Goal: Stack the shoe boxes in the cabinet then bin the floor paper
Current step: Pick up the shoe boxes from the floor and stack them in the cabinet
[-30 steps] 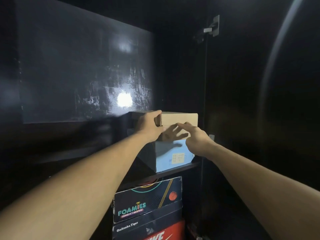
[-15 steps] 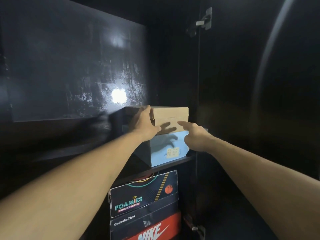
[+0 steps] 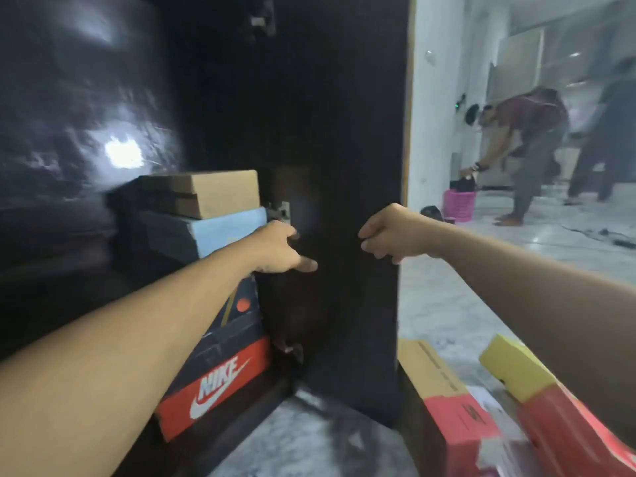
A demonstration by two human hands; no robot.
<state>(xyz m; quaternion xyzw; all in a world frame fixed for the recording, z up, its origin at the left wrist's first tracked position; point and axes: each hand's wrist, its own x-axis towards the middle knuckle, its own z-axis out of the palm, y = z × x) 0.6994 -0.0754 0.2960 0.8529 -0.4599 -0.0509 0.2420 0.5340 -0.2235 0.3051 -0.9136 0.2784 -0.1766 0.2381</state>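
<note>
The floor [image 3: 444,304] is pale grey marble. Closest, at the bottom right, red and yellow shoe boxes [image 3: 457,425] lie on it with some white paper [image 3: 495,404] between them. Both bare arms reach out. The left hand [image 3: 278,251] is loose and holds nothing, in front of the dark cabinet door [image 3: 344,132]. The right hand [image 3: 389,235] is curled at the door's edge; I cannot tell if it grips it. Inside the cabinet [image 3: 86,98] a red Nike box [image 3: 220,383] sits low. Higher up, a brown box [image 3: 213,192] sits on a blue box [image 3: 223,232]. Far off, a person [image 3: 526,142] bends over a pink basket [image 3: 459,205].
</note>
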